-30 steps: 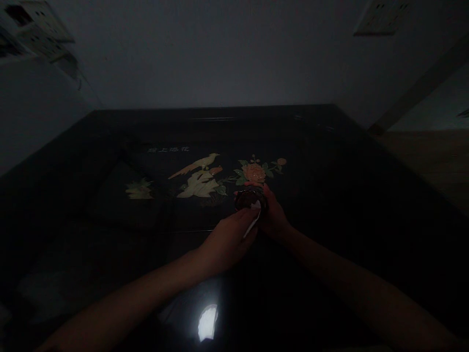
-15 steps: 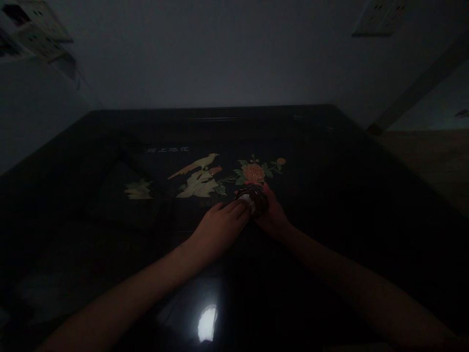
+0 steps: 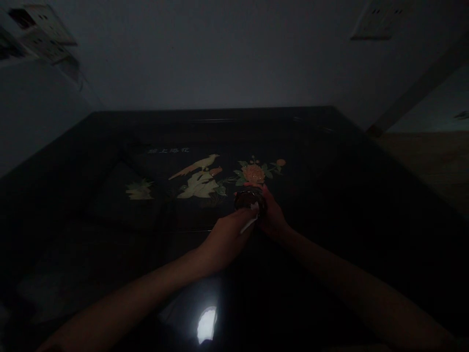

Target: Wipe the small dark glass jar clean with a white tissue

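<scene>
A dark, shiny round dish [image 3: 245,198], glass-like with an uneven rim, is held above the black tabletop. My right hand [image 3: 273,212] grips it from the right side, fingers curled round its far edge. A white tissue [image 3: 249,225] is pinched in my left hand [image 3: 230,234], which presses it against the near side and inside edge of the dish. Most of the left fingertips are hidden, and the dim light blurs the dish's details.
The glossy black table [image 3: 110,274] carries a coloured bird picture [image 3: 200,181], a flower picture [image 3: 253,173] and white characters. Behind it rises a pale wall [image 3: 220,54] with sockets [image 3: 377,19] at the right and more at the left. A bright reflection lies near me.
My left hand has moved slightly down toward me and turned, carrying the tissue from inside the dish to its near edge. My right hand keeps the dish almost in place.
</scene>
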A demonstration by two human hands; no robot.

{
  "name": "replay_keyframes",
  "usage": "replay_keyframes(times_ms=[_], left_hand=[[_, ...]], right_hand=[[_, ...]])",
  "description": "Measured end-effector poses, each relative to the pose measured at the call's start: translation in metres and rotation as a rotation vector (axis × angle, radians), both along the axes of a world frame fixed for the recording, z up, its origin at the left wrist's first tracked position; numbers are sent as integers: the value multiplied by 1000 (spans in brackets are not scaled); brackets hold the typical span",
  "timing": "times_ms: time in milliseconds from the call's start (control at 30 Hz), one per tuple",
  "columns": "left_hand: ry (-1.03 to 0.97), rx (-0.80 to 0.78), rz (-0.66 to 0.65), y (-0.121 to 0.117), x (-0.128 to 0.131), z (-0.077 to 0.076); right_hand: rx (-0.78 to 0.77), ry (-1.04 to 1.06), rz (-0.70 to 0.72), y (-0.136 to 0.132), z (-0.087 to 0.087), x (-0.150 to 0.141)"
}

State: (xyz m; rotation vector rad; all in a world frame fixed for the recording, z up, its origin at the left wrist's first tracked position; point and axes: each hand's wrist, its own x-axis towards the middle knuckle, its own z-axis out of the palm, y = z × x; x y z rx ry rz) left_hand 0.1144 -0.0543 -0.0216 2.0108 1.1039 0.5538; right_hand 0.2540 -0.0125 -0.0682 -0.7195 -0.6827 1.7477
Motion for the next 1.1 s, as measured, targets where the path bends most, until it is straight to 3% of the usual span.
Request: replay_keyframes(times_ms=[133, 233, 500, 633, 900, 1100], left_hand=[[-188, -171, 67, 0, 2, 1], [-179, -93, 72, -4, 4, -2], [366, 387, -71, -13, 9, -13], [576, 507, -126, -7, 3, -11], [655, 589, -265, 15, -16, -4], [496, 424, -232, 9, -10, -4]], right_hand=[[8, 4, -11, -2, 2, -1], [-2, 6, 6, -2, 2, -1], [-39, 52, 9, 1, 0, 1], [-58, 77, 22, 3, -4, 2], [-65, 81, 51, 5, -11, 4], [-63, 86, 44, 5, -9, 4]])
